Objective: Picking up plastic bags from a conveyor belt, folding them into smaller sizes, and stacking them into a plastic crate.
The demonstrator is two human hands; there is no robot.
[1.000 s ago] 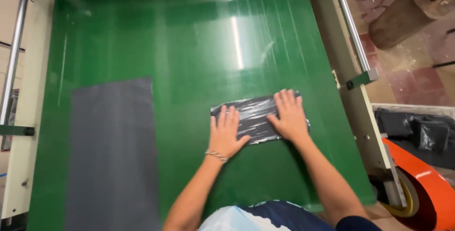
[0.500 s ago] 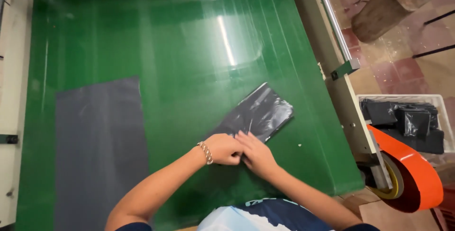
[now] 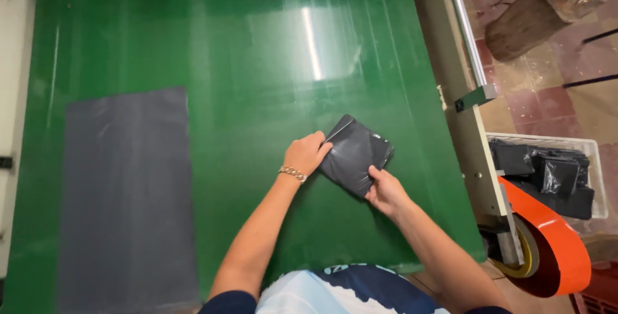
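Note:
A folded black plastic bag (image 3: 356, 153) lies on the green table surface (image 3: 257, 63), turned at an angle and now a compact square. My left hand (image 3: 307, 154), with a bracelet at the wrist, pinches the bag's left edge. My right hand (image 3: 384, 191) grips the bag's lower right corner. Both hands hold the bag just above or on the green surface; I cannot tell which.
A flat grey sheet (image 3: 125, 198) lies on the green surface at the left. Right of the table's metal side rail (image 3: 467, 88) stands a white crate (image 3: 599, 179) of folded black bags, an orange wheel guard (image 3: 553, 243) and a wooden stump (image 3: 524, 27).
The bag went from a wide flat strip pressed under both palms to a smaller folded square. Both hands shifted from lying flat on it to gripping its edges.

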